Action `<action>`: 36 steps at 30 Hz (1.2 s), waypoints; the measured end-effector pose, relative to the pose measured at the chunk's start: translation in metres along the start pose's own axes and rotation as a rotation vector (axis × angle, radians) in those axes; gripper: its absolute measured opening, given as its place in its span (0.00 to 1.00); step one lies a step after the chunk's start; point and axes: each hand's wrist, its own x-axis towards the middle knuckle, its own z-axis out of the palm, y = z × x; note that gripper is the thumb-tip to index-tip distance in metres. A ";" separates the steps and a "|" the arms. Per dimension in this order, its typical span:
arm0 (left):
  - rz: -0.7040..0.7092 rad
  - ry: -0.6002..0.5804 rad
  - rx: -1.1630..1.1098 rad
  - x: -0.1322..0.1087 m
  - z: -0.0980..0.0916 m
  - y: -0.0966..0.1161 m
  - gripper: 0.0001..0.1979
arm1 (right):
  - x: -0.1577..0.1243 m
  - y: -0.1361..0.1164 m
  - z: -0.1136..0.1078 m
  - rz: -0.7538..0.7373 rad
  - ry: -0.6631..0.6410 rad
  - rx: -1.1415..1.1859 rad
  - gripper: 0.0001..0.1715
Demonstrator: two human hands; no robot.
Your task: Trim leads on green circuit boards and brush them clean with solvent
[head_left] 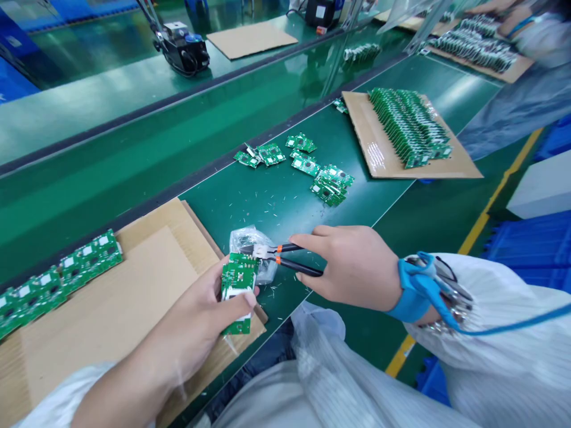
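Observation:
My left hand (209,303) is closed around a small green circuit board (238,276), thumb across its lower part. In my right hand (343,261) is a pair of cutting pliers (289,252) with black handles and orange bands. The jaws reach the board's upper edge; whether they grip a lead there is too small to tell. Just behind the board lies a crumpled clear plastic bag (267,270), partly hidden by board and pliers. Several loose circuit boards (332,184) lie farther off on the green bench.
Cardboard (147,285) lies under my left arm, beside a row of joined boards (89,258). Thin clipped bits are scattered on the bench (276,202). At the right, a cardboard sheet (379,160) carries stacked boards (405,125). A co-worker's arm (517,24) is at upper right.

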 end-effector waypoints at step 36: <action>0.280 -0.132 0.703 -0.020 -0.025 0.001 0.42 | -0.005 0.024 -0.041 -0.454 0.363 -0.104 0.21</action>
